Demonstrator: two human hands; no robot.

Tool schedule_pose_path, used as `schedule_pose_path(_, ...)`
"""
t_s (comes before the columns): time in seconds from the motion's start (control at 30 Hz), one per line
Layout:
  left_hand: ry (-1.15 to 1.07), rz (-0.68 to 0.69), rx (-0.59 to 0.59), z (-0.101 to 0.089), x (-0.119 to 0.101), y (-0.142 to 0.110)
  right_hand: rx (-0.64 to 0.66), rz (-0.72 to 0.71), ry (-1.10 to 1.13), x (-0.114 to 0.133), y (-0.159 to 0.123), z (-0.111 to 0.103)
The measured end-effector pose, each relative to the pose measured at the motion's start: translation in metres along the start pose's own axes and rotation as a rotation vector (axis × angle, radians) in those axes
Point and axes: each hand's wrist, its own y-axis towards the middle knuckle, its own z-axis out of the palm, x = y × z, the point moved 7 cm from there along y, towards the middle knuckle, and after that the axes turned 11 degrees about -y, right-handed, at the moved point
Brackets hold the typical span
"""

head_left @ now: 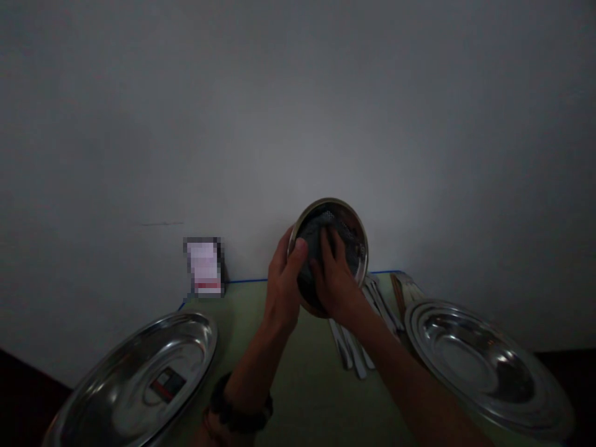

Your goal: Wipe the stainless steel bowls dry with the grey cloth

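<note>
My left hand point(283, 279) grips the left rim of a small steel bowl point(356, 233), which is tilted up with its opening facing me, above the table. My right hand point(336, 279) is inside the bowl, fingers pressed on a dark grey cloth point(316, 233) against the bowl's inner surface. A dark bracelet sits on my left wrist.
A large steel plate point(139, 372) lies at the left of the pale green table point(302, 385), another steel plate point(484, 360) at the right. Several pieces of cutlery point(354, 354) lie between the bowl and the right plate. A blurred card point(205, 267) leans against the white wall.
</note>
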Motion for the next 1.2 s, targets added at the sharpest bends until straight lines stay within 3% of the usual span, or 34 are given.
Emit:
schedule_pose_path(0.13, 0.014, -0.029, 0.019, 0.000, 0.005, -0.001, 0.098, -0.072, 0.126, 0.012, -0.003, 0.005)
schedule_pose_path(0.3, -0.122, -0.207, -0.064, -0.010, 0.008, 0.005, 0.487, -0.237, 0.419, 0.034, -0.009, 0.002)
schedule_pose_path(0.37, -0.151, -0.234, -0.099, -0.014, 0.003, 0.008, 0.578, -0.270, 0.503, 0.037, -0.011, -0.003)
schedule_pose_path(0.53, -0.007, -0.021, -0.210, -0.027, -0.028, 0.014, 0.680, -0.329, 0.477, 0.042, -0.017, -0.009)
schedule_pose_path(0.63, 0.051, 0.068, -0.190, -0.026, -0.040, 0.015, 0.631, -0.366, 0.245, 0.045, -0.021, -0.006)
schedule_pose_path(0.77, 0.041, 0.100, -0.195, -0.026, -0.040, 0.014, 0.468, -0.287, -0.205, 0.032, -0.022, 0.001)
schedule_pose_path(0.9, -0.008, 0.012, -0.121, -0.016, -0.025, 0.009, 0.290, -0.180, -0.439, 0.008, -0.014, 0.000)
schedule_pose_path(1.03, -0.001, -0.086, -0.010, -0.001, -0.008, 0.002, 0.174, -0.177, -0.418, -0.004, -0.004, -0.001)
schedule_pose_path(1.2, 0.007, -0.101, 0.009, 0.003, -0.003, 0.000, 0.218, -0.209, -0.121, 0.013, -0.003, 0.002)
